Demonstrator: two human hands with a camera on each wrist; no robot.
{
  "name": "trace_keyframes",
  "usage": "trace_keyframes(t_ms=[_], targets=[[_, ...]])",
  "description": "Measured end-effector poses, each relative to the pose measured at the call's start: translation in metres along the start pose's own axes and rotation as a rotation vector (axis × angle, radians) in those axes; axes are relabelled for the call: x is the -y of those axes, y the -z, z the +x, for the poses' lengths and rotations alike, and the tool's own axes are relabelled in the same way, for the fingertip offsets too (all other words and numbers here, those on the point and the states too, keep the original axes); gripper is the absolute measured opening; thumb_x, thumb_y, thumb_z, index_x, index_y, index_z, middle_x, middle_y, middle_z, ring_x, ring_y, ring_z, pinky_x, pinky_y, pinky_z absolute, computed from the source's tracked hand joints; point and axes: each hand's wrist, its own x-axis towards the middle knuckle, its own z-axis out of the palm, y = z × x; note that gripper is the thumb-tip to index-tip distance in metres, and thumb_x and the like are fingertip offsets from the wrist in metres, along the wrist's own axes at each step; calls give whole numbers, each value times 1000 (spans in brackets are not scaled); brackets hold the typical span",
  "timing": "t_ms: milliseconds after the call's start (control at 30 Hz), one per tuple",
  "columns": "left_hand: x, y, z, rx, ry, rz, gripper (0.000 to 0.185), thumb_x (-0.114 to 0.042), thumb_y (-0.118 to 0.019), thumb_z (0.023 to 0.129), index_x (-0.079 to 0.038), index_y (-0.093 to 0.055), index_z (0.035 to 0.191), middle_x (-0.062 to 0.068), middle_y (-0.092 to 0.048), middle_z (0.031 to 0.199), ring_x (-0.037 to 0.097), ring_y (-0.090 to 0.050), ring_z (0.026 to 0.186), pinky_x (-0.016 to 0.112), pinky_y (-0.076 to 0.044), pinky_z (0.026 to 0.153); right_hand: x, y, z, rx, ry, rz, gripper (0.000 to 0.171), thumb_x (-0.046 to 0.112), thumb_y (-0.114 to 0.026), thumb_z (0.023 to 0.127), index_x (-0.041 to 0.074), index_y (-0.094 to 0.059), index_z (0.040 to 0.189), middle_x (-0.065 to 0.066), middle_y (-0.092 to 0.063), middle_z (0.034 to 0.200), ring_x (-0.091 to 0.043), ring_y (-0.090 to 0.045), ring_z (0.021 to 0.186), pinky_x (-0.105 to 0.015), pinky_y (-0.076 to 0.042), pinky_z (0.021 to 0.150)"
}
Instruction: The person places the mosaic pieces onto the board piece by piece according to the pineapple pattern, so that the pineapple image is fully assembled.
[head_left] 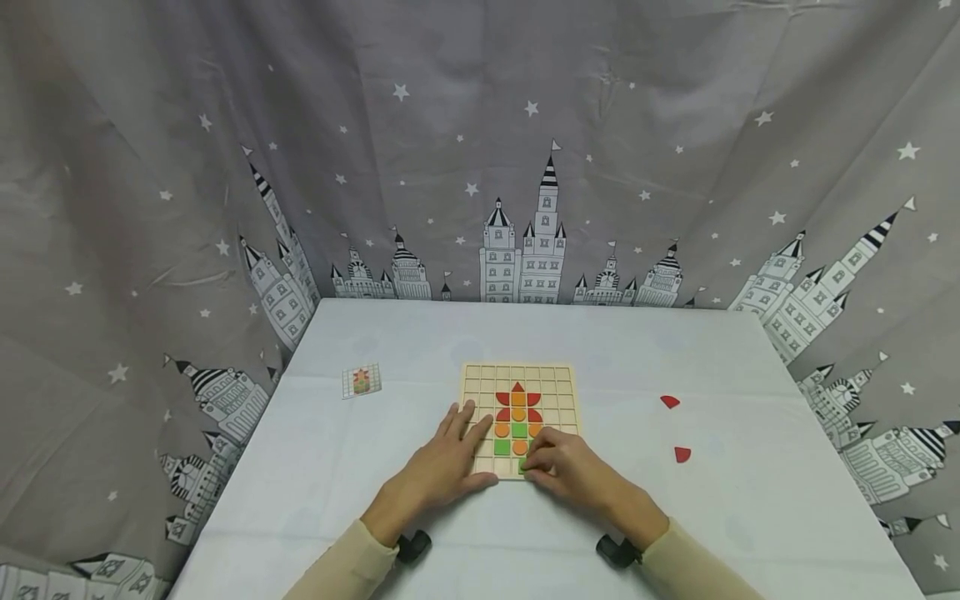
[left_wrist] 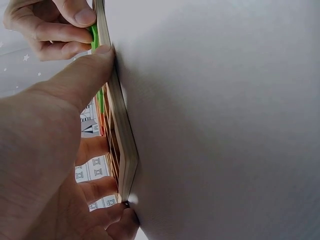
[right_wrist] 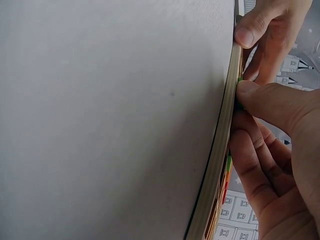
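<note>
A small green piece (head_left: 522,463) is pinched between the thumb and curled fingers of the right hand (head_left: 572,471) at the near edge of the wooden grid board (head_left: 480,385), which lies near the middle of the table (head_left: 750,517), somewhat toward its near edge. The left hand (head_left: 444,463) is laid flat, fingers straight, on the board's near left corner, with the thumb pressed along the near edge; nothing is gripped by it.

The piece could be tipped on edge and jammed across a divider if it is pushed in at a slant, since the cells appear to fit the pieces closely. The board could be slid or lifted at its near edge should the left hand's pressure be released while the right hand pushes. Pieces already seated beside the green one might be knocked out by the right fingers, which crowd that row.

Within the board's cells a figure is held: red pieces (head_left: 517,388) at the top, orange rounds (head_left: 502,430) beneath, green squares (head_left: 502,447) lower down; the remaining cells are unfilled. Two loose red pieces (head_left: 670,402) lie on the table toward its right edge, well apart from the board. A small pattern card (head_left: 362,381) lies toward the left edge.
</note>
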Motion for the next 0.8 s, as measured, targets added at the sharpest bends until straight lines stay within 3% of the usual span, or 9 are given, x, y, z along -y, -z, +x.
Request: trace_keyframes(t_ms=[333,800], targets=[[0,0,-1,-8,-13,5,95,-54,-85,106,-9,-46,179,31,-31,188,60,-29,176,72,-60,117,2,-5,6,-16,52,-24,7,5,-95,97,8,-93,103,-4,-78,111,-9,-76,97,-15,-64,86],[-1,1,-1,-5,-11,9,95,-54,-85,106,-8,-45,179,31,-30,189,60,-29,176,71,-61,116,2,-6,8,-20,54,-20,7,6,-96,97,8,-93,102,-2,-77,109,-8,-76,96,-13,-63,84]])
